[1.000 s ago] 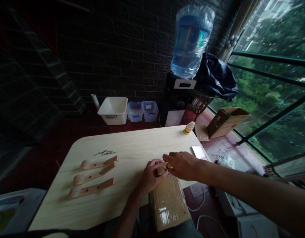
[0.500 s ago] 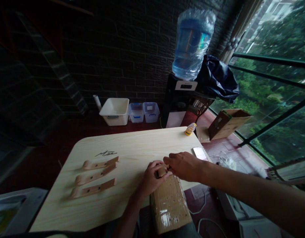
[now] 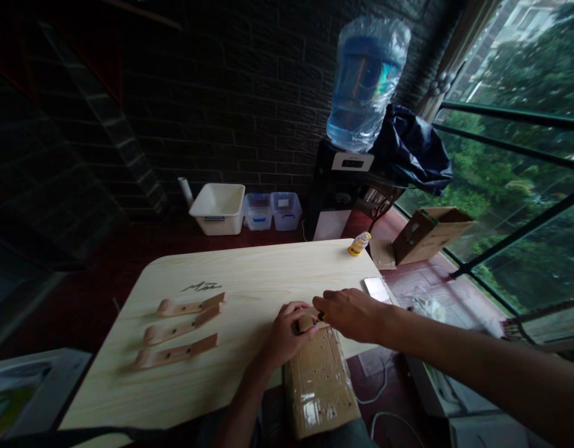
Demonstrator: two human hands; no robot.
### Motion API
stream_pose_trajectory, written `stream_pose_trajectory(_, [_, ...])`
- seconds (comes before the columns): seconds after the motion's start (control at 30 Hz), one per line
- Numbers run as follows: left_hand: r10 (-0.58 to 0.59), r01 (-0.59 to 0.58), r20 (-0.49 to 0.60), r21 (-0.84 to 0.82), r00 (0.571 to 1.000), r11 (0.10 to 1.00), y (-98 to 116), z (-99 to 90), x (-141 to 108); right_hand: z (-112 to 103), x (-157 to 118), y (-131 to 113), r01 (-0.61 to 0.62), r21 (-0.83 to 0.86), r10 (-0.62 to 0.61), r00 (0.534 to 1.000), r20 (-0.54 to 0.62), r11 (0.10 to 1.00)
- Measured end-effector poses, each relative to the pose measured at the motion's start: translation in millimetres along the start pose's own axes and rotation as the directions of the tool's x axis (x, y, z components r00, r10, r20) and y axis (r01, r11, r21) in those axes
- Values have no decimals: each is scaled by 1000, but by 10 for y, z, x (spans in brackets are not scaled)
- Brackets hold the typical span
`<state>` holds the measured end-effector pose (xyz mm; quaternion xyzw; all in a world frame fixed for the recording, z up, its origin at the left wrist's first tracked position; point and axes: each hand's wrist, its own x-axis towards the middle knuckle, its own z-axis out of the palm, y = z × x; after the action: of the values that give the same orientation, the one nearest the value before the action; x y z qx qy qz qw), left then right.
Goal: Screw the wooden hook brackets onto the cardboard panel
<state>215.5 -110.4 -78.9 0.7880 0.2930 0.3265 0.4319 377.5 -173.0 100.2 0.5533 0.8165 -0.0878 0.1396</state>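
Fingers (image 3: 290, 308) around smooth, blunt-ended wooden piece (image 3: 305, 322), apparently above ridged cardboard (image 3: 320, 386).

Dark brick wall (image 3: 249, 93), green-framed window (image 3: 524, 143).

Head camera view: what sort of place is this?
Probably a home or small office room used as a makeshift workspace: a water dispenser by a dark brick wall, large windows onto trees, and wooden pieces laid out on a light table.
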Motion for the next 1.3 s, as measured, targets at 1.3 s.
stream_pose_trajectory(1.3, [-14,14,28,-6,1000,1000,17,-24,13,-48,70,-1,-48,14,48,999,2,999])
